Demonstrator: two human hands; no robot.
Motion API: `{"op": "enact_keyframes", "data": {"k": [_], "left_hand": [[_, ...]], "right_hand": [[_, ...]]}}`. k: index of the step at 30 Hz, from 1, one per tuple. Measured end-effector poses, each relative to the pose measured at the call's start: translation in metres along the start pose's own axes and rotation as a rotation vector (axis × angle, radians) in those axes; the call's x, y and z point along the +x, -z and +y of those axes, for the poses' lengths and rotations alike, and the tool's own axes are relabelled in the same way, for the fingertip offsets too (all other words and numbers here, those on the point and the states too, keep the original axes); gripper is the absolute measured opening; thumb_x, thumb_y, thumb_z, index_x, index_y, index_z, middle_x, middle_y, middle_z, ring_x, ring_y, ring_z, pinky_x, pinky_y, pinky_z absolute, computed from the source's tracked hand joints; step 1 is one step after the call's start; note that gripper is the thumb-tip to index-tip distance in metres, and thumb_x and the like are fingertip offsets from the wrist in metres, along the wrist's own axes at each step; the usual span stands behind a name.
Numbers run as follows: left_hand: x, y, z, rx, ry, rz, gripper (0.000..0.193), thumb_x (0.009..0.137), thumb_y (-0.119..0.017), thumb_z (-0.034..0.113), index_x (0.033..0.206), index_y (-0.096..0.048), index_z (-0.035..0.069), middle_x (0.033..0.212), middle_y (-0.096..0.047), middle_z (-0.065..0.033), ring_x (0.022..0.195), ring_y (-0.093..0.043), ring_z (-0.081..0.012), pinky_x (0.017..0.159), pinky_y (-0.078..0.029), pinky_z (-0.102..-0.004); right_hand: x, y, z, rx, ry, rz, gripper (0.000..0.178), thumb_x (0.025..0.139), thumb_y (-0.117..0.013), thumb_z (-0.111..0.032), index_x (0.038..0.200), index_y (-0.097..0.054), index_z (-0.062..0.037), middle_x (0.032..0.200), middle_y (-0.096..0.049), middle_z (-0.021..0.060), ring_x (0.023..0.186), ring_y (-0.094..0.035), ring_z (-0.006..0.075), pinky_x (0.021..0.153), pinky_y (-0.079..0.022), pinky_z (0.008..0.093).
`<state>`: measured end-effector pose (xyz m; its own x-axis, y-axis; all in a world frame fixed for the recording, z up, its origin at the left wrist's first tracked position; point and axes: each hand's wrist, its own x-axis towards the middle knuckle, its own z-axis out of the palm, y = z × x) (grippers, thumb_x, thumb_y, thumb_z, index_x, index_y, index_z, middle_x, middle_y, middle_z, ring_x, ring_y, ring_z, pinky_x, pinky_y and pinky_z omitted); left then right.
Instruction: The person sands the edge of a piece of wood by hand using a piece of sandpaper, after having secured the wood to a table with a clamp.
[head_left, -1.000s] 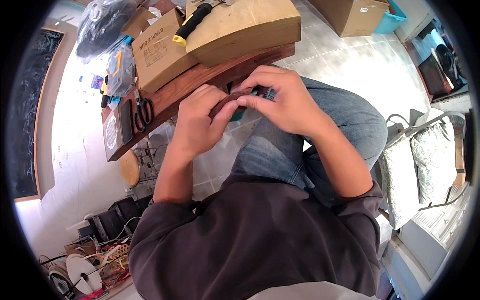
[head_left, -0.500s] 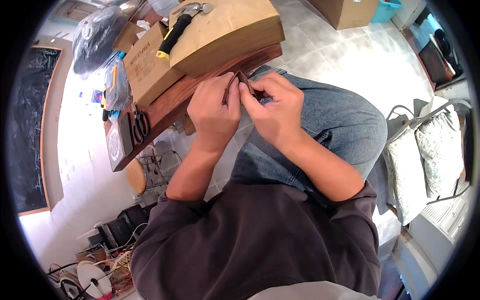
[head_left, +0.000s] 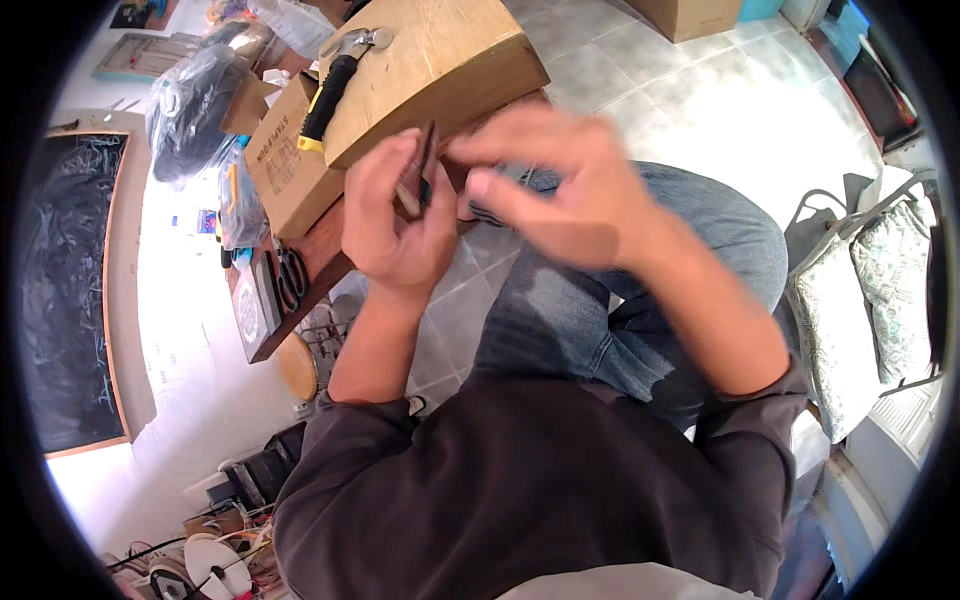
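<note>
Tiled floor point(head_left: 690, 95) stretches wide past the denim-clad knee point(head_left: 720, 210). Red-brown table point(head_left: 322, 262): black scissors point(head_left: 290, 280) lie by its edge. Brown folded piece point(head_left: 428, 160): stands on edge near the table, held in the left hand point(head_left: 400, 225). Right hand point(head_left: 580, 195): blurred, thumb and forefinger parted just beside it; any hold, I cannot tell.

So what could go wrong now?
The brown piece might slip, since only the left grip clearly seems to hold it. The scissors lie near the edge of the table, so a bump could maybe knock them off.
</note>
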<state>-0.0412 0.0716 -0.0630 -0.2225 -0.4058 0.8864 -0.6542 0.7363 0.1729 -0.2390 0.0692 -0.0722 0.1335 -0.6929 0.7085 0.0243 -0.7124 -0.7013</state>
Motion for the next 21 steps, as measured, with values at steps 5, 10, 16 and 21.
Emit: {"op": "enact_keyframes", "data": {"k": [5, 10, 16, 21], "left_hand": [[0.025, 0.0, -0.016, 0.04, 0.015, -0.078, 0.032, 0.083, -0.075, -0.004, 0.113, -0.066, -0.003, 0.108, -0.069, -0.0175, 0.096, -0.068, -0.029, 0.087, -0.054, -0.0353], [0.034, -0.002, -0.033, 0.084, 0.148, -0.095, 0.029, 0.089, -0.074, 0.005, 0.116, -0.065, -0.001, 0.108, -0.069, -0.0138, 0.099, -0.066, -0.0227, 0.091, -0.051, -0.0347], [0.085, 0.036, -0.1, 0.268, 0.451, -0.246, 0.031, 0.094, -0.07, 0.02, 0.114, -0.06, -0.001, 0.108, -0.069, -0.0223, 0.101, -0.067, -0.0375, 0.09, -0.051, -0.0424], [0.079, 0.029, -0.148, 0.24, 0.254, -0.392, 0.025, 0.097, -0.067, 0.02, 0.11, -0.058, 0.001, 0.102, -0.069, -0.0227, 0.098, -0.067, -0.0446, 0.085, -0.052, -0.0449]], "right_hand": [[0.081, 0.058, 0.074, -0.128, -0.189, 0.106, 0.092, 0.087, -0.066, -0.058, 0.157, -0.038, -0.0037, 0.16, -0.04, 0.0209, 0.148, -0.034, 0.0453, 0.123, -0.024, 0.0547], [0.091, 0.022, 0.128, 0.366, -0.965, 0.146, 0.067, 0.088, -0.071, -0.05, 0.14, -0.058, -0.0086, 0.135, -0.063, 0.0157, 0.124, -0.059, 0.0267, 0.104, -0.046, 0.0378], [0.08, -0.006, 0.108, 0.391, -0.728, 0.237, 0.075, 0.09, -0.058, -0.048, 0.146, -0.046, 0.0004, 0.137, -0.056, 0.0202, 0.125, -0.054, 0.0266, 0.106, -0.041, 0.036], [0.068, -0.016, 0.104, 0.253, -0.683, 0.167, 0.087, 0.092, -0.055, -0.048, 0.154, -0.029, 0.0072, 0.147, -0.048, 0.0253, 0.133, -0.049, 0.0314, 0.111, -0.037, 0.0367]]}}
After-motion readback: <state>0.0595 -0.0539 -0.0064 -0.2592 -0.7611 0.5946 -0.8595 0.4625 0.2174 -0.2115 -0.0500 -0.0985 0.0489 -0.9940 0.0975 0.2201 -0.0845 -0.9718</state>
